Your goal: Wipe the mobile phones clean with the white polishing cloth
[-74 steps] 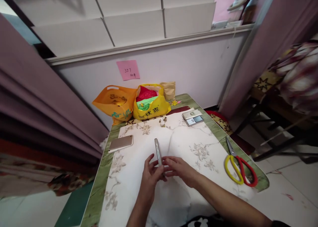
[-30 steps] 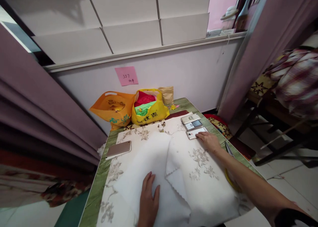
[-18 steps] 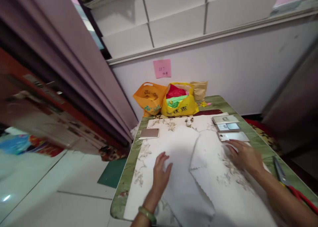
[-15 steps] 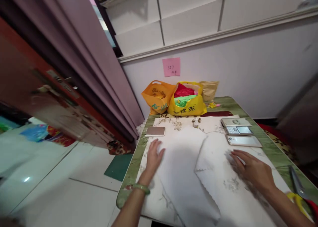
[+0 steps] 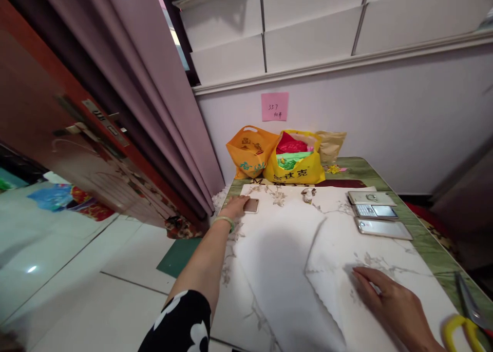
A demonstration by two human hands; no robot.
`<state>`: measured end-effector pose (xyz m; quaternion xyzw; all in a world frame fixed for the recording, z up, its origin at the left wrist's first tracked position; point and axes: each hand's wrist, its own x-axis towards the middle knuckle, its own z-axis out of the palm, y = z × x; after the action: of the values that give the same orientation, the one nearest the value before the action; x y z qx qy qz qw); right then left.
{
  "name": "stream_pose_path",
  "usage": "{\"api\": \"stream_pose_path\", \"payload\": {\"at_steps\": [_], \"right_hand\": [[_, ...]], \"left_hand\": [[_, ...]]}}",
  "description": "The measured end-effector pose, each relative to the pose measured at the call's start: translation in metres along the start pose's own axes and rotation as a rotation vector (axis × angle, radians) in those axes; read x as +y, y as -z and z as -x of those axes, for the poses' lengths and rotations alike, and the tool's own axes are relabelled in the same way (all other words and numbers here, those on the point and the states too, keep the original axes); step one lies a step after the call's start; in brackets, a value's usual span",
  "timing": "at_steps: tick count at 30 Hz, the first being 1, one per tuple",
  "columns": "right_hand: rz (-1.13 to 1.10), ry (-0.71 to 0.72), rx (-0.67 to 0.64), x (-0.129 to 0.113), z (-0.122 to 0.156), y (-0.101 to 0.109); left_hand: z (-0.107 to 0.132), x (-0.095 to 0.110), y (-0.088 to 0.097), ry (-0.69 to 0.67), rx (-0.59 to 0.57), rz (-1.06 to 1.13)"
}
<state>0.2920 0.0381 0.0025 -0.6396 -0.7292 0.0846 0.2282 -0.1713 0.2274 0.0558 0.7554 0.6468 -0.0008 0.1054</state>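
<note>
My left hand (image 5: 235, 207) reaches to the far left of the table and lies over a rose-gold phone (image 5: 252, 205); its fingers cover most of the phone, and whether they grip it is unclear. My right hand (image 5: 389, 300) rests flat, fingers spread, on a white cloth (image 5: 292, 254) with a folded scalloped edge. Three phones (image 5: 375, 213) lie in a row at the right.
An orange bag (image 5: 250, 152), a yellow bag (image 5: 295, 162) and a brown paper bag (image 5: 331, 145) stand at the table's far edge by the wall. Scissors (image 5: 468, 316) with yellow and red handles lie at the right front. A curtain (image 5: 154, 100) hangs on the left.
My left hand has moved from the cloth up and left onto the rose-gold phone. My right hand has drawn back from the phones at the right onto the cloth. The view has swung left.
</note>
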Motion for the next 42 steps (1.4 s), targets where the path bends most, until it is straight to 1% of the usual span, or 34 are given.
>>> {"api": "stream_pose_path", "payload": {"at_steps": [3, 6, 8, 10, 11, 12, 13, 14, 15, 16, 17, 18, 20, 21, 24, 26, 27, 29, 31, 33, 34, 35, 37, 39, 40, 42], "right_hand": [[-0.064, -0.028, -0.037, -0.005, 0.002, 0.0], [-0.179, -0.043, -0.059, -0.017, 0.001, -0.001], [-0.252, -0.041, -0.076, -0.031, -0.002, -0.002], [-0.288, -0.017, -0.113, -0.049, -0.007, -0.003], [-0.285, -0.002, -0.138, -0.058, -0.011, -0.005], [-0.265, 0.009, -0.165, -0.067, -0.016, -0.007], [-0.227, 0.022, -0.189, -0.077, -0.02, -0.009], [-0.173, 0.037, -0.215, -0.085, -0.025, -0.012], [-0.108, 0.052, -0.242, -0.092, -0.028, -0.014], [-0.039, 0.067, -0.275, -0.098, -0.032, -0.017], [0.026, 0.08, -0.311, -0.102, -0.034, -0.018], [0.077, 0.091, -0.345, -0.104, -0.036, -0.019], [0.109, 0.099, -0.382, -0.1, -0.036, -0.018], [0.093, 0.091, -0.375, -0.094, -0.035, -0.015], [-0.023, -0.017, -0.318, -0.064, -0.027, 0.0], [-0.132, -0.108, -0.329, -0.039, -0.02, 0.013], [-0.198, -0.145, -0.348, -0.027, -0.016, 0.019], [-0.329, -0.226, -0.373, -0.006, -0.013, 0.027], [-0.405, -0.331, -0.327, 0.007, -0.016, 0.028], [-0.405, -0.424, -0.223, 0.012, -0.026, 0.023], [-0.382, -0.448, -0.177, 0.011, -0.033, 0.018], [-0.343, -0.455, -0.139, 0.009, -0.041, 0.012], [-0.227, -0.429, -0.105, 0.003, -0.056, 0.002], [-0.092, -0.377, -0.126, -0.004, -0.068, -0.004], [-0.04, -0.352, -0.156, -0.008, -0.071, -0.005], [0.014, -0.306, -0.227, -0.015, -0.073, -0.004]], "left_hand": [[0.004, 0.003, 0.008, 0.004, 0.001, -0.001], [0.02, 0.014, 0.017, 0.022, 0.042, 0.026], [0.036, 0.027, 0.016, 0.041, 0.08, 0.059], [0.057, 0.048, 0.008, 0.058, 0.11, 0.2], [0.068, 0.06, 0.001, 0.08, 0.133, 0.447], [0.079, 0.074, -0.007, 0.086, 0.114, 0.745], [0.091, 0.089, -0.016, 0.087, 0.071, 1.029], [0.102, 0.104, -0.026, 0.084, -0.002, 1.282], [0.112, 0.119, -0.035, 0.109, -0.066, 1.497], [0.12, 0.133, -0.043, 0.164, -0.1, 1.672], [0.126, 0.145, -0.051, 0.216, -0.134, 1.806], [0.129, 0.156, -0.059, 0.248, -0.14, 1.905], [0.132, 0.171, -0.071, 0.291, -0.135, 2.004], [0.131, 0.175, -0.076, 0.304, -0.133, 2.013], [0.126, 0.183, -0.087, 0.365, -0.154, 1.932], [0.123, 0.186, -0.091, 0.402, -0.15, 1.833], [0.122, 0.187, -0.092, 0.403, -0.129, 1.757], [0.119, 0.188, -0.092, 0.379, -0.046, 1.566], [0.115, 0.188, -0.09, 0.356, 0.052, 1.386], [0.114, 0.187, -0.086, 0.366, 0.132, 1.283], [0.114, 0.186, -0.085, 0.363, 0.177, 1.221], [0.116, 0.186, -0.085, 0.344, 0.237, 1.12], [0.125, 0.19, -0.087, 0.276, 0.369, 0.825], [0.138, 0.197, -0.093, 0.216, 0.457, 0.533], [0.145, 0.201, -0.097, 0.215, 0.465, 0.443], [0.157, 0.21, -0.102, 0.256, 0.439, 0.355]]}}
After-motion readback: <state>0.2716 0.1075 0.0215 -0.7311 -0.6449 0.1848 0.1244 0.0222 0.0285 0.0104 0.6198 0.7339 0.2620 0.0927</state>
